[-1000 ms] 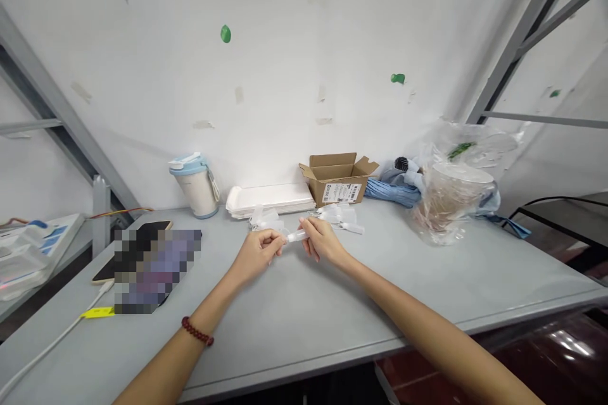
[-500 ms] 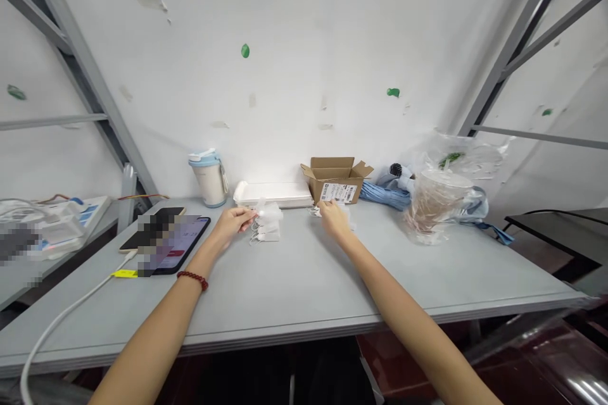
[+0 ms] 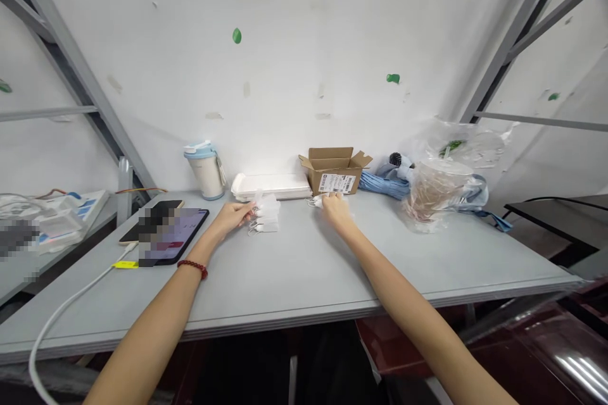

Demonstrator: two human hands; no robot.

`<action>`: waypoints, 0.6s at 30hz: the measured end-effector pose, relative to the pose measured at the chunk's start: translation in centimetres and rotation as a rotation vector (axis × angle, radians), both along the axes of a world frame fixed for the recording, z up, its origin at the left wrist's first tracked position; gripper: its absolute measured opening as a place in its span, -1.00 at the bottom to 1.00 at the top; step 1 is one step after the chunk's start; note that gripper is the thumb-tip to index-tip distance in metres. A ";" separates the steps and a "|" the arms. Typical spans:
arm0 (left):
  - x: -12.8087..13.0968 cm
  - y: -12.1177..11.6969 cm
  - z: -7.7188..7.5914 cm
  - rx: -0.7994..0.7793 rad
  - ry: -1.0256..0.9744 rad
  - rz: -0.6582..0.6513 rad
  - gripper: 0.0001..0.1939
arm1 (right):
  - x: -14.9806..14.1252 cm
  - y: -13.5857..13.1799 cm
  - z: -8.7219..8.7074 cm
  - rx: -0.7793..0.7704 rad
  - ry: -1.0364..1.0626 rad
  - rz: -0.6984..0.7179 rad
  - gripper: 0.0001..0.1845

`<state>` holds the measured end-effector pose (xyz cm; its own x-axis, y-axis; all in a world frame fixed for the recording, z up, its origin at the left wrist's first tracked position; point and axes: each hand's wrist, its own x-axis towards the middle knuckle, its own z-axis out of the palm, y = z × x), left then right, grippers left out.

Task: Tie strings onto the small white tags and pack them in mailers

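My left hand [image 3: 234, 216] is pinched at the left end of a small pile of white, translucent tag-like pieces [image 3: 266, 218] with thin loops. Its fingertips appear to grip one piece at the top of this pile. Over a second group of similar pieces [image 3: 314, 201], in front of the cardboard box, my right hand [image 3: 336, 207] has its fingers curled downward. Whatever lies between those fingers is hidden behind the hand.
Behind the piles are a stack of white trays [image 3: 273, 186] and an open cardboard box [image 3: 335, 172]. A tumbler [image 3: 205, 172] and two phones [image 3: 183, 237] [image 3: 152, 218] with a white cable [image 3: 71, 300] are leftward. Blue cloth [image 3: 384, 185] and a plastic-wrapped cup [image 3: 439, 193] sit right.
Both hands held one small translucent piece between them a second ago. They have since parted: the left moved to the left pile, the right to the right-hand group. The camera view has shifted.
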<state>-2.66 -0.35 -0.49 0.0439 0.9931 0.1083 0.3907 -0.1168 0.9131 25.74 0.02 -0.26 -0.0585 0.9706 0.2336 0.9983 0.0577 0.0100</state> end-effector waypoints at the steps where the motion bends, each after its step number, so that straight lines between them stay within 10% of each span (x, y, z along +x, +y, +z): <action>1: 0.0 0.1 0.0 0.023 0.022 0.018 -0.48 | 0.0 0.0 0.0 -0.001 -0.005 -0.005 -0.63; 18: -0.4 0.5 -0.4 0.327 0.209 0.359 -0.57 | -0.3 0.2 -0.3 -0.022 -0.066 -0.027 -0.60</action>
<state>-3.07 0.18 -0.84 -0.2393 0.8651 0.4408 0.6283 -0.2081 0.7496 25.48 0.20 -0.53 -0.0465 0.9769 0.2087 0.9967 0.0315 0.0746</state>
